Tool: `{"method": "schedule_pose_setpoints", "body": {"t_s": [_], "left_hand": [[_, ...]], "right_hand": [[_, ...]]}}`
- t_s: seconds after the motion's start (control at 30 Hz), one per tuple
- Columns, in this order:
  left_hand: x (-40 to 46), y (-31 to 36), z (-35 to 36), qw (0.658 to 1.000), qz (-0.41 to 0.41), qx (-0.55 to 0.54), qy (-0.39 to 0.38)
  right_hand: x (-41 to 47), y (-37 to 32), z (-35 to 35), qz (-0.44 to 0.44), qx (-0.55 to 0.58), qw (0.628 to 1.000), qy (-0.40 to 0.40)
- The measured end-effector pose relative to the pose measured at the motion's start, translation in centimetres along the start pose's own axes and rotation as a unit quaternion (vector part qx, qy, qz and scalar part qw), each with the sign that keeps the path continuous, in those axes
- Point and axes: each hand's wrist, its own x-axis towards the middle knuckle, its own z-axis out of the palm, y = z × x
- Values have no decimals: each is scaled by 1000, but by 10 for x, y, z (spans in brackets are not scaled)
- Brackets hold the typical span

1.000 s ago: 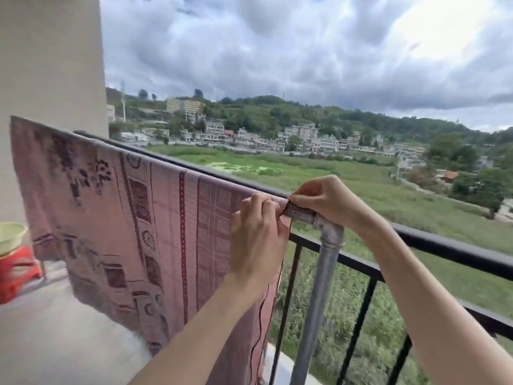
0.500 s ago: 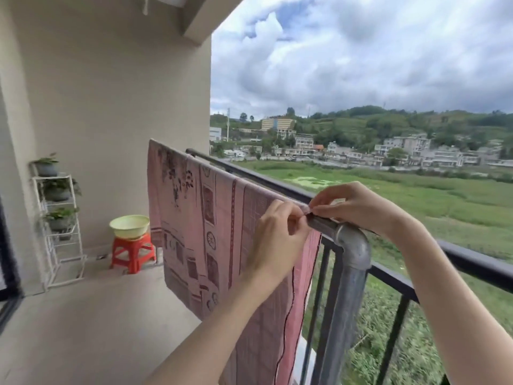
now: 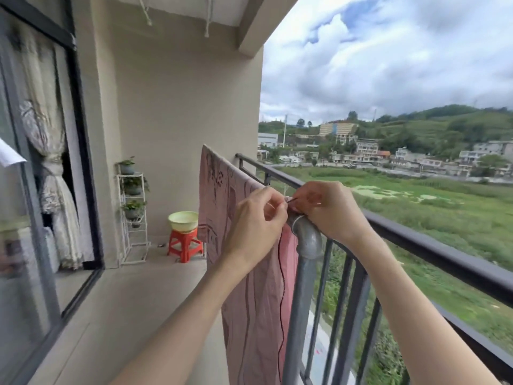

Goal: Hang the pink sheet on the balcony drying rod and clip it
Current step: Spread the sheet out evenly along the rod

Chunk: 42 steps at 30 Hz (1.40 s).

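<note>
Working: you are at the near end of the drying rod (image 3: 294, 222), fastening the pink sheet (image 3: 249, 287) where it meets the grey elbow joint (image 3: 306, 240); I judge this to be the clipping step.
Sheet: it hangs draped over the rod from the far end beside the wall to the near end under your hands, its near edge falling just beside the upright pipe (image 3: 301, 315).
Left hand: your left hand (image 3: 256, 220) has its fingers (image 3: 273, 202) curled almost closed, pinching the sheet's top edge on the rod.
Right hand: your right hand (image 3: 330, 211) rests over the rod's end with its fingers bent and nearly shut on something small and dark; whether that is a clip I cannot tell.
Advice: keep the left pinch holding the fold flat on the rod, and seat the fastener over both layers before you let go, since a loose corner could slide off beside the railing (image 3: 433, 254).
Change: against the earlier frames your view has swung left, so the glass door (image 3: 41, 190), plant shelf (image 3: 133, 218) and the basin on the red stool (image 3: 184, 245) now show; your hands have closed in together, touching at the fingertips.
</note>
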Motion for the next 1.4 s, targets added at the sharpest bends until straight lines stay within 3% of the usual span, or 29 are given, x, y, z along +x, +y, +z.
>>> {"method": "schedule_pose_setpoints", "body": {"t_s": [0.63, 1.07, 1.23, 1.4], "left_hand": [[-11, 57, 9, 998, 51, 42, 20], [-43, 42, 27, 996, 38, 66, 49], [-52, 39, 27, 993, 43, 75, 84], [-71, 28, 44, 997, -26, 48, 61]], "right_hand": [[-22, 7, -37, -202, -72, 969, 122], [-66, 46, -3, -41, 6, 996, 78], [-71, 39, -4, -54, 51, 992, 103], [-79, 40, 1, -57, 84, 984, 148]]}}
